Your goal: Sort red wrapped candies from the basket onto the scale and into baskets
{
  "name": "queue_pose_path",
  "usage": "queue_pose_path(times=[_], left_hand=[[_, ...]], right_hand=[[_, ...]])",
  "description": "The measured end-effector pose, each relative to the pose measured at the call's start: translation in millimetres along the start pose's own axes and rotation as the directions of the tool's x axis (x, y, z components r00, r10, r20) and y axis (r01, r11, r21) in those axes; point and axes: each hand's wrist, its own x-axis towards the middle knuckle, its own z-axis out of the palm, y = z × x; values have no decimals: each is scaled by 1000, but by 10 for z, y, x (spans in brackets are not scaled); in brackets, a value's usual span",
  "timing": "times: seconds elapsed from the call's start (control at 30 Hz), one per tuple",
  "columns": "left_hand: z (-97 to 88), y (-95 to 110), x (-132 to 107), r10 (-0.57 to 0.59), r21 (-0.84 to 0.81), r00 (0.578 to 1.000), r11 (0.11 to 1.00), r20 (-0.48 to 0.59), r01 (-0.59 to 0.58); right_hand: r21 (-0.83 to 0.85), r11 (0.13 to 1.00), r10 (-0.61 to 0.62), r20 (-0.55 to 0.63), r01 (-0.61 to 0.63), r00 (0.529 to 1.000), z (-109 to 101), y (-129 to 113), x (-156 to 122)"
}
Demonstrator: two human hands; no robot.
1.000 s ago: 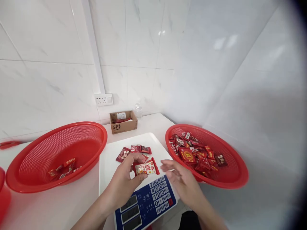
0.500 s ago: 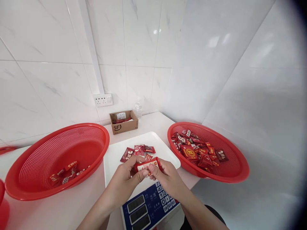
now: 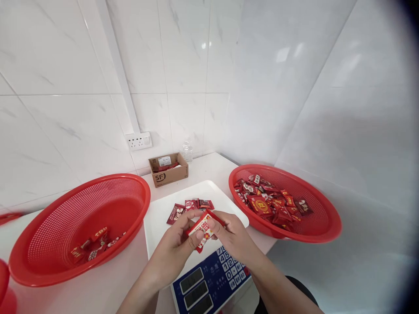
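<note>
Over the front part of a white scale pan [image 3: 157,237], my left hand [image 3: 175,246] and my right hand [image 3: 234,237] both grip one red and white wrapped candy packet [image 3: 203,226]. It is tilted, and both thumbs press on its printed face. Behind my fingers, several small red and dark red candy packets [image 3: 176,213] lie on the pan, some partly hidden by my hands. Below the pan is the scale's blue panel [image 3: 212,279] with keys and dark displays, partly covered by my right forearm.
At the right a red perforated basket [image 3: 322,229] holds many red packets. Another red basket [image 3: 42,244] at the left has several packets in its bottom. A small cardboard box [image 3: 170,175] and a clear plastic bottle [image 3: 187,150] stand by the wall, near a socket [image 3: 139,141].
The packet in my hands has turned, its right end now higher, and more of its printed face shows. The whole view has shifted slightly.
</note>
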Motion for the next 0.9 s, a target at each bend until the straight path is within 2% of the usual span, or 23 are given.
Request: queue_pose_path(times=[0.13,0.27,0.33,0.43,0.5,0.6,0.73,0.8,0.9], left_hand=[[25,8,22,42,3,994,999,-100,-42],[66,-25,43,99,-69,985,992,-141,-109],[63,-39,43,118,27,982,993,-150,-116],[26,-29,31,111,292,971,955,-212,-46],[3,-8,23,73,344,972,939,-224,9],[11,17,21,8,171,980,985,-200,27],[68,14,28,-34,-57,984,998,-172,24],[76,2,27,-41,-49,990,998,-131,34],[54,-13,21,6,51,996,999,-92,-2]], right_hand=[[162,986,-28,-18,31,999,58,31,-14],[117,993,-20,-49,26,999,122,55,-25],[89,996,-23,-53,28,998,127,46,-34],[42,999,-32,-32,34,999,102,20,-58],[3,1000,-22,-20,22,1000,77,7,-77],[22,1000,9,-26,-8,1000,58,7,-97],[171,985,22,-36,-15,999,80,25,-106],[233,972,22,-36,-13,999,94,24,-110],[257,966,16,-36,-6,999,99,9,-123]])
